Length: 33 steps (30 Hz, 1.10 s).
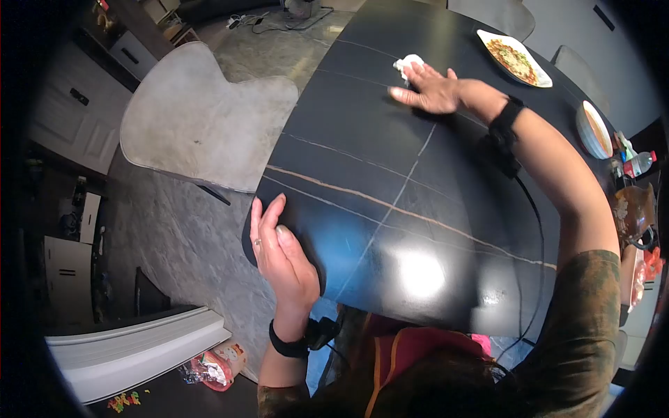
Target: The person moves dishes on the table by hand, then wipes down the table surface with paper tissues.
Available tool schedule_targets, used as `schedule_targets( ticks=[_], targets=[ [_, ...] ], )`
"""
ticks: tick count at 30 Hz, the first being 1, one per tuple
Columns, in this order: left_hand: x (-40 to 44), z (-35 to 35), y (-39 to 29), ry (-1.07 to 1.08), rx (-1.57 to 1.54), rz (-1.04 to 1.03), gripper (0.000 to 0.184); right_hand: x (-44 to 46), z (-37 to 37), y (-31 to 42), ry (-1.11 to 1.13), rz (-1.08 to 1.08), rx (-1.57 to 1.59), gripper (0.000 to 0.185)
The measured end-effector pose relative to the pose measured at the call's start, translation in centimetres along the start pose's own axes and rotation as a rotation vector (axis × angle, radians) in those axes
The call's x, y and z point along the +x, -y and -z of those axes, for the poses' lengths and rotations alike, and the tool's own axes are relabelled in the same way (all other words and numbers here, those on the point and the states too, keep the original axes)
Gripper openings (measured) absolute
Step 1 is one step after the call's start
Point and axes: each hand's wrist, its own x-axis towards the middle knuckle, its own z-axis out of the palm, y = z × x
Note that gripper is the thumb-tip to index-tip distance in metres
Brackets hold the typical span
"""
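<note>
A crumpled white tissue (410,64) lies on the black table (348,167), toward its far side. Over it is my right hand (435,92), with the fingers reaching onto the tissue and pressing it against the tabletop; the thumb sticks out to the left. Part of the tissue is hidden beneath the fingers. At the table's near left edge rests my left hand (282,258), fingers extended and nothing in it. A ring shows on one of its fingers. Both wrists wear black straps with small devices and cables.
A white dish of food (542,78) stands at the far right, with a bowl (594,130) nearer along the right edge. Beyond that is a plastic bottle (639,164). A pale chair (202,118) stands left of the table. A black cable (536,209) hangs from my right wrist across the tabletop.
</note>
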Motion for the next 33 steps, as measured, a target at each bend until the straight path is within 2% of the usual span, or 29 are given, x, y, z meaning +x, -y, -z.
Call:
schedule_targets(
  ticks=[1,4,9,13,18,19,21,26,29,33],
  targets=[
    [0.0,0.0,0.0,0.008,-0.006,0.008,0.036,2.2,0.0,-1.0,-0.042,-0.017,0.019,0.112],
    [0.2,0.1,0.1,0.033,-0.002,0.041,0.035,5.0,1.2,-1.3,-0.093,-0.103,0.062,0.112],
    [0.0,0.1,0.3,-0.025,-0.001,0.007,0.033,3.5,0.2,-1.0,-0.108,-0.140,0.041,0.113],
    [-0.1,0.0,0.1,-0.060,0.031,-0.026,0.031,-3.6,-1.2,-0.1,0.021,-0.062,-0.060,0.109],
    [-0.6,-0.2,0.5,-0.084,0.098,-0.033,0.031,-17.0,-5.3,1.6,0.024,0.125,-0.039,0.100],
    [-0.7,-0.3,0.7,-0.092,0.106,-0.039,0.031,-19.8,-6.3,2.0,-0.029,0.170,-0.019,0.105],
    [-0.9,-0.4,1.1,-0.116,0.130,-0.067,0.031,-25.1,-8.2,2.6,-0.053,0.223,-0.033,0.105],
    [-1.0,-0.6,1.3,-0.134,0.132,-0.092,0.032,-36.1,-11.8,3.8,-0.017,0.243,-0.035,0.110],
    [-1.0,-0.6,1.2,-0.109,0.126,-0.072,0.033,-39.6,-13.3,4.8,0.045,0.174,-0.050,0.110],
    [-1.0,-0.5,0.6,-0.054,0.148,-0.053,0.033,-37.1,-11.6,3.6,0.003,0.227,-0.034,0.101]
  ],
)
